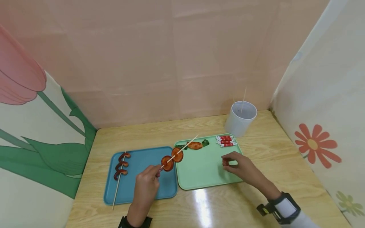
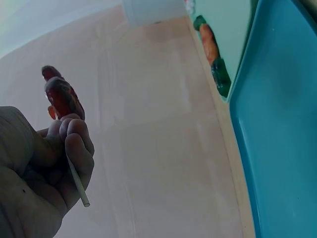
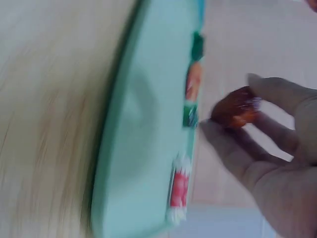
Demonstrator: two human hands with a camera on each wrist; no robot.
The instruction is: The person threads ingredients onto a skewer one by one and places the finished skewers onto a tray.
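Bare-handed work at a table [image 1: 228, 207]. A pale wooden stick [image 1: 188, 144] carries two glossy, reddish-brown round pieces, the nearer piece [image 1: 167, 163] just beside the left hand and the farther piece [image 1: 177, 155] next to it along the shaft. The loaded stick is held aslant above the adjoining edges of two trays, its bare tip directed up and to the right in the head view.

The left hand [image 1: 146, 182] grips the stick near its lower end, fingers curled in; in the left wrist view the blunt end projects beyond them. The right hand [image 1: 240, 167], above the right part of the green tray [image 1: 199, 172], holds a small, shiny reddish-brown morsel [image 3: 237, 108] between thumb and fingertips, the opening only as wide as the morsel.

On the green tray, along the far edge, lie an orange-brown piece [image 1: 195, 145] between dark green pieces [image 1: 205, 143] and, at the far right corner, a group of red-and-white sticks [image 1: 226, 141]. On the blue tray [image 1: 145, 160], at left, lies a skewer of three curled, dark brown pieces [image 1: 121, 166], its stick extending over the near rim. Behind the green tray stands a white cup [image 1: 240, 125] containing thin sticks [image 1: 243, 98].
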